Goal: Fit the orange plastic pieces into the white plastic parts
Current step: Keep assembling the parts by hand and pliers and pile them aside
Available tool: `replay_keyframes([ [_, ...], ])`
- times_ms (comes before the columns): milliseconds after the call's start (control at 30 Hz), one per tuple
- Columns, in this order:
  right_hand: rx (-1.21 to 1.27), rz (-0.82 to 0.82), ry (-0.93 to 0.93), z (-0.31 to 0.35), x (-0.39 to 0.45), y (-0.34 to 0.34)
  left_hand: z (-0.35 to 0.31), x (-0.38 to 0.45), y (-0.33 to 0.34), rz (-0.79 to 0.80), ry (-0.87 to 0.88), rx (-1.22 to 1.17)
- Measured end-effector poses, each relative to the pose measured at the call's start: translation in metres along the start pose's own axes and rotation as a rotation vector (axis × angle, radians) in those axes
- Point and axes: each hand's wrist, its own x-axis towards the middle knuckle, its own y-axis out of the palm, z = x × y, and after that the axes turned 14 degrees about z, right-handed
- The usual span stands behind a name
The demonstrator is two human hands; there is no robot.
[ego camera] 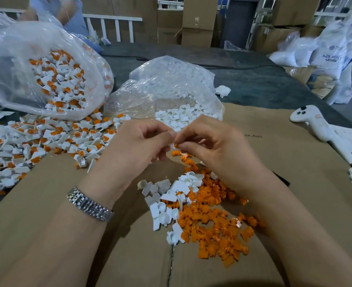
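Small ridged orange piece (176,146) pinched by right hand (210,150) against white part (172,144) gripped in left hand (137,146), above cardboard-covered desk (274,154); loose orange pile (214,220), white parts bag (171,90) nearby

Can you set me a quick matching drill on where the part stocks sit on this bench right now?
Things:
1. loose orange pieces
2. bag of plain white parts
3. bag of assembled parts
4. white controller

Places:
A. far left, mouth spilling onto the table
B. on the cardboard below the right hand
C. right edge of the cardboard
D. centre, behind both hands

Pairs: 1-B, 2-D, 3-A, 4-C
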Motion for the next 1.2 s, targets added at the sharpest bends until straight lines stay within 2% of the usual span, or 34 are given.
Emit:
replay_keyframes([
  [200,-0.100,0.178,0.008,0.004,-0.001,-0.005,0.003,0.001,-0.003,0.122,-0.045,0.010],
  [300,-0.068,0.177,0.061,0.002,-0.002,-0.009,0.003,0.002,-0.001,0.124,-0.067,-0.007],
  [367,-0.024,0.090,0.133,-0.003,-0.002,-0.013,0.005,0.004,-0.003,0.031,-0.104,0.037],
  [467,-0.135,-0.024,0.309,-0.018,-0.004,-0.027,0.011,0.004,-0.010,-0.239,-0.132,0.350],
  [567,-0.309,0.009,0.459,-0.028,-0.008,-0.037,0.015,0.004,-0.017,-0.432,-0.143,0.714],
  [633,-0.342,0.066,0.480,-0.030,-0.010,-0.038,0.018,0.006,-0.019,-0.481,-0.150,0.801],
  [700,-0.359,0.120,0.478,-0.029,-0.010,-0.038,0.018,0.008,-0.016,-0.445,-0.107,0.811],
  [833,-0.326,0.291,0.507,-0.027,-0.012,-0.035,0.014,0.010,0.000,-0.166,0.062,0.792],
  [933,-0.354,0.349,0.479,-0.023,-0.013,-0.029,0.016,0.012,0.009,-0.028,0.135,0.818],
  [1000,-0.375,0.370,0.452,-0.020,-0.012,-0.025,0.017,0.012,0.012,0.024,0.163,0.832],
  [1100,-0.440,0.378,0.447,-0.016,-0.011,-0.023,0.019,0.012,0.010,0.023,0.140,0.826],
  [1200,-0.567,0.363,0.479,-0.017,-0.009,-0.017,0.017,0.009,0.003,0.088,0.088,0.649],
])
